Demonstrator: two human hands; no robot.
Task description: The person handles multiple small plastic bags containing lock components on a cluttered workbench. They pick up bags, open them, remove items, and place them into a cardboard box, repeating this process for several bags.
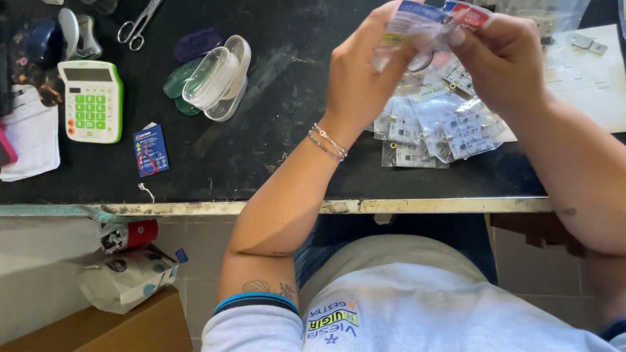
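Head view: both hands, left hand (362, 75) and right hand (505, 65), pinch one small clear plastic packet (424, 23) at frame top; more clear packets (437, 130) lie piled on the black bench (261, 150) below.

I see my left hand (362, 72) and right hand (502, 62) pinching a small clear packet (427, 23) above a pile of similar bagged parts (433, 127) on the black table (261, 150), with a green-keyed calculator (91, 101), scissors (138, 25) and clear plastic lids (218, 78) off left.

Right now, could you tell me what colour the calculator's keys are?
The calculator has mostly green keys, a few orange, in a white body; the head view shows it.
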